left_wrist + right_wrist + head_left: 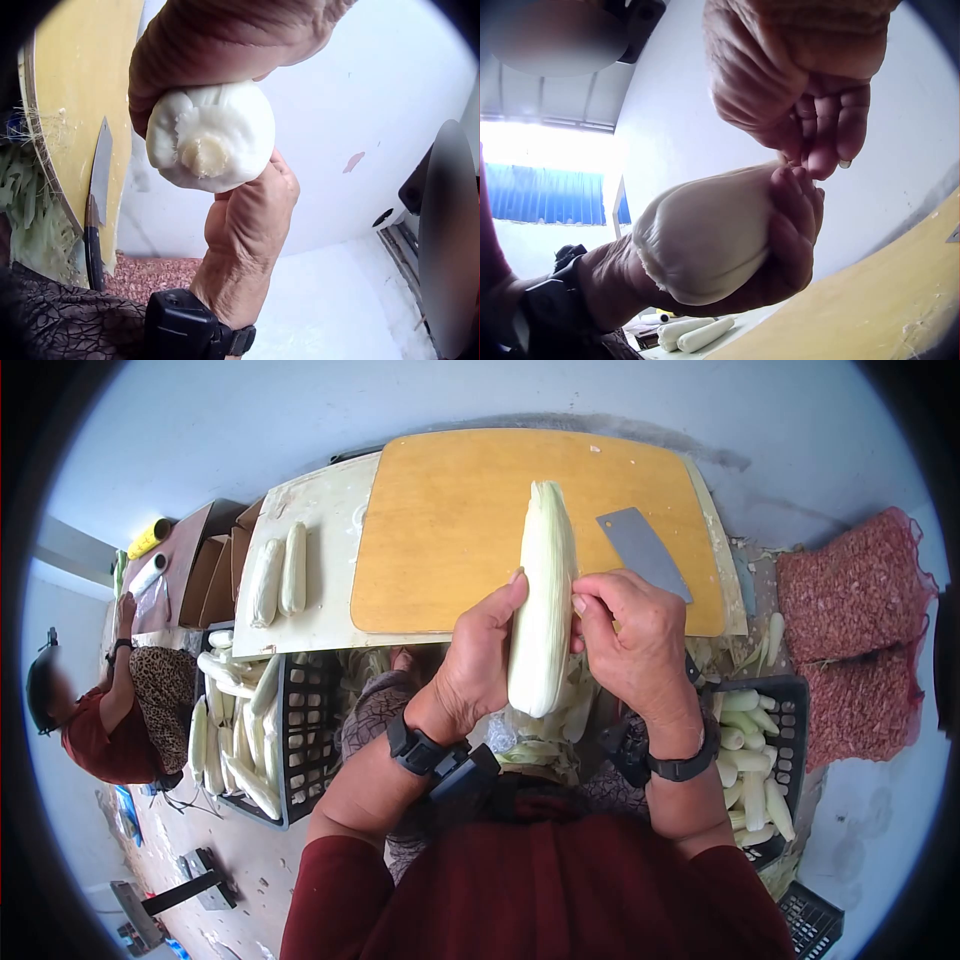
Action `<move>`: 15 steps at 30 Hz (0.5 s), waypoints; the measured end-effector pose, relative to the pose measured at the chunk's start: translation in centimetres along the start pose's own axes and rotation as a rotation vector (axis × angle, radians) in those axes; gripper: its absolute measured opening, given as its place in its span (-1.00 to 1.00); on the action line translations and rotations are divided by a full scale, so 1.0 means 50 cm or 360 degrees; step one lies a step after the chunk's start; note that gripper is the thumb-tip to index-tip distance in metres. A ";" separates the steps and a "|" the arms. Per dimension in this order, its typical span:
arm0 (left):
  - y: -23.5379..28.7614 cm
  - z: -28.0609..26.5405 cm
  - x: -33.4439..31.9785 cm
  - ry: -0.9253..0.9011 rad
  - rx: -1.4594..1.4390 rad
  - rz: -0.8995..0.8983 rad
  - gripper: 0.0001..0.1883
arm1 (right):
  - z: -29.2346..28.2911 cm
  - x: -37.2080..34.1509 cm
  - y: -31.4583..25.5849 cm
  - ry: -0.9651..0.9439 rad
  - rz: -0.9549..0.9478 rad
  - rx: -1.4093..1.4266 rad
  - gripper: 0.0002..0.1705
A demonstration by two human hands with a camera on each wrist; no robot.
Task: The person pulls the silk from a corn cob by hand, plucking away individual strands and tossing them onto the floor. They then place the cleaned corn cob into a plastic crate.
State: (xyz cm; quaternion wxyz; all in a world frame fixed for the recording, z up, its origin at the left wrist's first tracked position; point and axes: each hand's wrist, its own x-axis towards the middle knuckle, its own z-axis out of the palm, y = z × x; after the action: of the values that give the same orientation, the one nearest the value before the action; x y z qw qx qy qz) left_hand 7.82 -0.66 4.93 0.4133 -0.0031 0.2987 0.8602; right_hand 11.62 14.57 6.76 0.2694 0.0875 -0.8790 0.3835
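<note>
An ear of corn point(541, 630) in pale green husk stands nearly upright in the head view, over the near edge of a yellow board point(450, 510). My left hand point(474, 655) grips it from the left, thumb along its side. At its right side, the thumb and fingertips of my right hand point(640, 640) pinch the husk's edge. The left wrist view faces the ear's butt, with a round cut stem point(204, 155) at its centre. In the right wrist view, the right fingertips meet the left ones along the husk point(705, 232).
A broad-bladed knife point(645, 550) lies on the board's right side. Two ears point(292, 570) lie on the table to the left. Crates of ears flank me, a left crate point(290, 740) and a right crate point(795, 720). Red mesh sacks point(855, 585) stand right; another person point(110, 710) sits left.
</note>
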 end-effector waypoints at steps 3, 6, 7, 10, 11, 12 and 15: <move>0.000 0.003 0.000 0.0041 -0.0011 -0.0004 -0.55 | 0.000 0.000 0.002 -0.0001 -0.0029 -0.0011 -0.96; -0.002 0.005 0.000 0.0074 0.0010 -0.0004 -0.54 | 0.002 -0.001 0.005 -0.0003 -0.0012 -0.0028 -0.95; -0.002 0.005 0.000 0.0069 -0.0008 -0.0001 -0.54 | 0.003 0.000 0.005 -0.0006 0.0003 -0.0033 -0.94; -0.004 0.001 0.002 0.0055 0.0009 0.0006 -0.54 | 0.000 0.003 0.001 0.0038 -0.0058 -0.0127 -0.93; -0.006 -0.001 0.003 0.0045 0.0044 0.0010 -0.54 | 0.000 0.002 0.002 0.0038 -0.0057 -0.0127 -0.93; -0.006 0.002 0.002 0.0044 0.0044 0.0009 -0.54 | 0.001 0.002 0.003 0.0022 -0.0042 -0.0146 -0.92; -0.006 0.006 0.002 0.0111 0.0082 0.0001 -0.53 | 0.004 -0.001 0.006 0.0015 0.0024 -0.0063 -0.91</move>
State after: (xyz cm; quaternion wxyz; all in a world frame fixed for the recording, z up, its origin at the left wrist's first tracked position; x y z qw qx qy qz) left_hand 8.06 -0.27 5.01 0.4024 -0.0224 0.3350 0.8517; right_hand 11.47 14.64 6.43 0.2724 0.0738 -0.8858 0.3685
